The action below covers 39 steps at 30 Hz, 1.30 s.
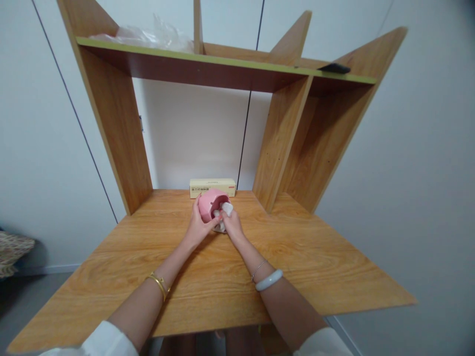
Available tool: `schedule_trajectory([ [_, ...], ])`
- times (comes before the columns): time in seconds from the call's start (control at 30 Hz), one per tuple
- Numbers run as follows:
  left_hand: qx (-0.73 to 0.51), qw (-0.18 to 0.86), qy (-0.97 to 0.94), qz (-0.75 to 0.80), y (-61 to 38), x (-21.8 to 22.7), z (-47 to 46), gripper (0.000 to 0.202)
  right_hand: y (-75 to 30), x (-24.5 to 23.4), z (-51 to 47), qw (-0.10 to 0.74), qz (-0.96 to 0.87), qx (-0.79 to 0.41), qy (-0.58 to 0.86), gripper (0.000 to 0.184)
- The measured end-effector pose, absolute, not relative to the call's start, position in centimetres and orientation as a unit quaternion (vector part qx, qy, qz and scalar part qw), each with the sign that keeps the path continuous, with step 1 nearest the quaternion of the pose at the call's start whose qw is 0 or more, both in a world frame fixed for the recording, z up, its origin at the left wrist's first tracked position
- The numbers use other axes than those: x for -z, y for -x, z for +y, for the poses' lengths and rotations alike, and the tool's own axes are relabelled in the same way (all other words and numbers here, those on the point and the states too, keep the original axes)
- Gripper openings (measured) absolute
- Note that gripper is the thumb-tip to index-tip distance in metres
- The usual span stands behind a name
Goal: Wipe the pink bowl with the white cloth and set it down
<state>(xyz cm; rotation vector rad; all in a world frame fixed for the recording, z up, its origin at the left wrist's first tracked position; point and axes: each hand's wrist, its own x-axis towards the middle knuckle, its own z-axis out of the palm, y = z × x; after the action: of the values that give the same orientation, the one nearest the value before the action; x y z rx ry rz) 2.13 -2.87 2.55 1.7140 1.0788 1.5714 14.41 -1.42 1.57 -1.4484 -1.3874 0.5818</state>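
A pink, hollow container point(208, 203) is tilted on its side above the desk, its opening turned toward my right hand. Wrapped round its left side and underside is my left hand point(199, 223). My right hand point(232, 225) is at the opening, fingers closed on a crumpled white tissue point(227, 208). Part of the white material sits inside the rim and some hangs below it. Just under the hands a small flat edge shows on the desk; I cannot make out what it belongs to.
Behind the container stands a long cream box point(218, 184) with printed lettering. A wooden hutch point(280, 143) rises from the desk point(297, 262). On its upper shelf lie clear plastic wrapping point(148, 38) and a dark flat object point(335, 68).
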Motion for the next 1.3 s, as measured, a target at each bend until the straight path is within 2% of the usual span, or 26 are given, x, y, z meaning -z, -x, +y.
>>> schedule_trajectory([
  [0.07, -0.588, 0.299, -0.644, 0.388, -2.4, -2.3, -2.9, 0.094, -14.4, -1.5, -1.3, 0.512, -0.575, -0.252, 0.586, 0.029],
  [0.2, -0.578, 0.255, -0.652, 0.42, -1.9, -2.6, -3.0, 0.084, -14.5, -1.9, -1.4, 0.499, -0.574, -0.198, 0.618, 0.035],
  [0.33, -0.535, 0.231, -0.653, 0.484, -1.2, -3.4, -3.4, 0.083, -15.0, -3.0, -2.0, 0.44, -0.593, -0.093, 0.668, 0.055],
  [0.43, -0.505, 0.216, -0.667, 0.503, -1.1, -3.9, -3.9, 0.081, -15.5, -3.7, -2.3, 0.389, -0.617, -0.037, 0.683, 0.058],
  [0.53, -0.484, 0.203, -0.698, 0.487, -1.0, -4.1, -4.3, 0.08, -15.8, -3.5, -2.2, 0.375, -0.62, -0.044, 0.688, 0.056],
  [0.67, -0.503, 0.228, -0.701, 0.452, -1.0, -3.7, -4.0, 0.079, -16.1, -2.4, -1.7, 0.42, -0.602, -0.104, 0.67, 0.047],
  [0.8, -0.561, 0.323, -0.649, 0.4, -1.6, -3.0, -3.5, 0.092, -15.7, -1.9, -1.3, 0.527, -0.575, -0.158, 0.605, 0.037],
  [0.9, -0.564, 0.361, -0.648, 0.363, -2.2, -2.7, -3.7, 0.091, -15.1, -1.9, -1.2, 0.563, -0.559, -0.225, 0.566, 0.032],
  [1.03, -0.565, 0.302, -0.663, 0.388, -2.1, -2.9, -3.8, 0.08, -14.6, -2.2, -1.3, 0.541, -0.561, -0.24, 0.579, 0.032],
  [1.2, -0.486, 0.176, -0.697, 0.497, -1.0, -3.6, -3.9, 0.075, -15.2, -3.2, -2.0, 0.463, -0.577, -0.123, 0.661, 0.064],
  [1.3, -0.431, 0.119, -0.713, 0.54, -0.9, -4.0, -4.3, 0.074, -15.9, -4.0, -2.5, 0.399, -0.601, -0.057, 0.691, 0.068],
])
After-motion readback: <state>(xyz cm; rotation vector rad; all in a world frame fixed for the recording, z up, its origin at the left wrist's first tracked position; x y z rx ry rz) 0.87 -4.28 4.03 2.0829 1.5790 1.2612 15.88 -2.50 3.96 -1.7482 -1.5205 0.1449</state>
